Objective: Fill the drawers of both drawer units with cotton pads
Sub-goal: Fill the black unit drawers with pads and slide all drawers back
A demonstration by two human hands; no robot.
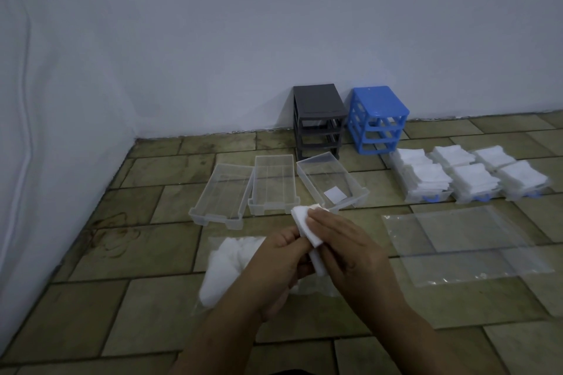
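Both hands meet at frame centre-bottom over the tiled floor (pixel 146 256). Left hand (pixel 280 256) has its fingers curled, pinching the lower end of a small pad stack (pixel 304 227). Right hand (pixel 353 253) lies over the stack's right side, fingers fairly straight and pressed against it; its thumb is hidden, so the grip there can't be read fully. The stack's long axis runs roughly 11 to 5 o'clock, top end toward the drawers; the lower end is covered by the fingers.

Under the wrists, at 7 o'clock from the stack: a clear bag of pads (pixel 225 268), partly hidden by the arms.

Three clear drawers lie on the floor at 10 to 1 o'clock: left (pixel 219 195), middle (pixel 272 186), right (pixel 332 183), the right one angled and holding one pad (pixel 334 194).

At 12 to 1 o'clock against the wall: grey frame (pixel 318 119), blue frame (pixel 377 119), both without drawers.

At 2 o'clock: three drawers heaped with pads (pixel 469 173).

At 3 o'clock: flat empty bags (pixel 466 246), edges hard to separate.
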